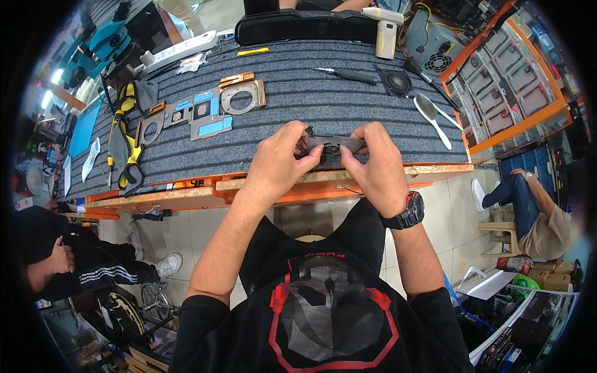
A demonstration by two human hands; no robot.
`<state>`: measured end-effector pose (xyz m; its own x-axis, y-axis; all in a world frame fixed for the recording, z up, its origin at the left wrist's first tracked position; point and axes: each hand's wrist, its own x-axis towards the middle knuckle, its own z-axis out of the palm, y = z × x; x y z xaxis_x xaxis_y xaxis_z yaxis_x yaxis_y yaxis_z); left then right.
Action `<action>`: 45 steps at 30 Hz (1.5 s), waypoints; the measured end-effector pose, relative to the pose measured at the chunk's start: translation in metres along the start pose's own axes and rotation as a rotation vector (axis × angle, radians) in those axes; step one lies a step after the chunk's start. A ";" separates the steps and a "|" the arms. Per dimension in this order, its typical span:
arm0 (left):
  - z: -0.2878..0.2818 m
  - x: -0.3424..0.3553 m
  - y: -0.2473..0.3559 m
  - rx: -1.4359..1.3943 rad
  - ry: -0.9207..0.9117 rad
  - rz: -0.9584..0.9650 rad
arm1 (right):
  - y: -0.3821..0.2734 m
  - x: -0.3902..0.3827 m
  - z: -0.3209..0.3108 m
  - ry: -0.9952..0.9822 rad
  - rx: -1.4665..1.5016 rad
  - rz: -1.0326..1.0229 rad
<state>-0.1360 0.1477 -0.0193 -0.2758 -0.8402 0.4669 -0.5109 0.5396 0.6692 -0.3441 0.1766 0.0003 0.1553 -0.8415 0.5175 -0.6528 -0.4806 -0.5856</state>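
My left hand (282,160) and my right hand (377,160) hold a small dark cooling fan (336,144) between them, just above the near edge of the workbench. Its flat grey housing is pinched at both ends, with both thumbs pressed on the side facing me. The fingertips behind it are mostly hidden. A second black fan (398,82) lies on the mat at the far right. To the left of my hands rests a copper and grey heatsink plate (211,110) with blue pads and two round openings.
On the striped grey mat (292,81) lie a black-handled screwdriver (351,76), a white-handled brush (432,121), a yellow tool (252,51) and a black-yellow strap (127,133). A white power strip (180,50) and a long black speaker bar (308,28) line the back. Two people sit at the sides.
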 end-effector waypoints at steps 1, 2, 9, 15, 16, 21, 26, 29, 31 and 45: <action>0.000 0.000 0.000 0.002 -0.002 -0.002 | 0.000 0.000 0.000 0.000 -0.002 -0.005; -0.001 0.000 0.001 0.003 -0.004 -0.003 | 0.000 0.000 0.000 -0.001 -0.004 -0.002; 0.001 -0.001 0.001 0.012 -0.003 0.001 | 0.000 -0.001 0.001 -0.008 -0.019 0.010; 0.001 -0.001 0.000 0.021 -0.012 0.006 | -0.001 -0.001 0.001 -0.002 -0.016 0.008; 0.000 -0.001 0.000 0.021 -0.013 0.006 | -0.001 -0.001 0.001 -0.001 -0.013 0.005; -0.001 -0.002 0.003 0.029 -0.029 -0.015 | -0.002 -0.001 0.001 0.002 -0.017 0.004; 0.000 -0.002 0.001 0.034 -0.025 -0.009 | -0.002 -0.001 0.002 -0.003 -0.012 0.002; 0.001 -0.002 0.002 0.042 -0.028 -0.012 | -0.003 -0.001 0.002 -0.006 -0.024 0.000; 0.001 -0.002 0.001 0.039 -0.028 -0.010 | -0.003 -0.001 0.002 -0.010 -0.026 -0.002; 0.000 -0.002 0.001 0.034 -0.046 -0.035 | -0.007 0.002 0.002 -0.021 -0.049 -0.001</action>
<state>-0.1359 0.1497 -0.0196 -0.2936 -0.8607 0.4158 -0.5484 0.5080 0.6642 -0.3379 0.1778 0.0040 0.1713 -0.8464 0.5043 -0.6884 -0.4690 -0.5533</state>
